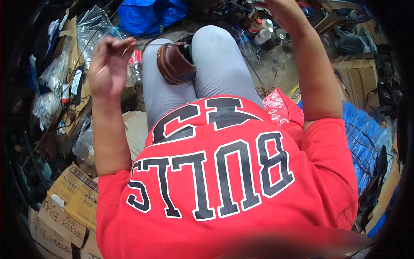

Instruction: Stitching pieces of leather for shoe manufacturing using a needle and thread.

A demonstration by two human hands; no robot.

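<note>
A brown leather shoe (176, 64) with a dark opening rests between my knees. Left of it, my left hand (110, 64) is raised, thumb and fingers drawn together at a small red spot. A thin dark strand runs from these fingertips toward the top of the shoe; whether it is thread or a slim tool is too fine to make out. My right hand (282, 15) is stretched out far to the upper right, away from the shoe. The upper edge cuts off part of it and its fingers are blurred, so its grip does not show.
Several small bottles (263, 36) stand beyond my right knee. A blue plastic bag (151, 15) lies ahead, and clear plastic (92, 30) is heaped at the left. Cardboard boxes (73, 194) sit at the lower left; more cardboard (358, 77) and blue sheeting (360, 138) are on the right.
</note>
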